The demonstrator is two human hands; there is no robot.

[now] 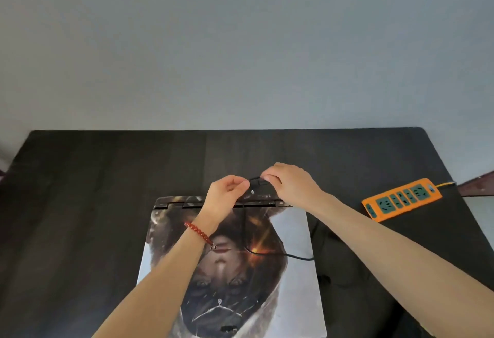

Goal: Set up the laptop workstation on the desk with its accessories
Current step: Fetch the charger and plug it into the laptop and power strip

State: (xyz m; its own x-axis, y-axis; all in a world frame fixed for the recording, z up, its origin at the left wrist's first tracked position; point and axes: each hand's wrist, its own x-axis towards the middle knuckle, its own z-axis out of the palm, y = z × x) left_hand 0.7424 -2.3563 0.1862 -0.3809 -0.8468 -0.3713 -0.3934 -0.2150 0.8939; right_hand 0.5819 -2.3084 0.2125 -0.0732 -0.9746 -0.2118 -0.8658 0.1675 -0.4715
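A dark, almost black counter [107, 190] with a faint wood grain fills the lower half of the view, its far edge butting against a plain grey-white wall [240, 44]. At the far right a strip of lighter floor shows past the counter's corner.

A closed laptop [291, 244] lies flat in the near middle of the counter, hinge side away from the person, its lid covered by a printed picture. Above the hinge edge both hands meet. The left hand [227, 190] — a red bead bracelet [199, 232] on its wrist — pinches one end of a black cable plug [255, 180] between thumb and fingertips; the right hand [288, 182] has its grip curled round the other end of the same plug. From there a thin black cable [244, 225] hangs down over the lid and runs off the laptop's right edge onto the counter.

Well to the right, near the counter's far right edge, lies an orange power strip [401, 198] with grey-green sockets, set at an angle, its yellow cord leading off the counter.
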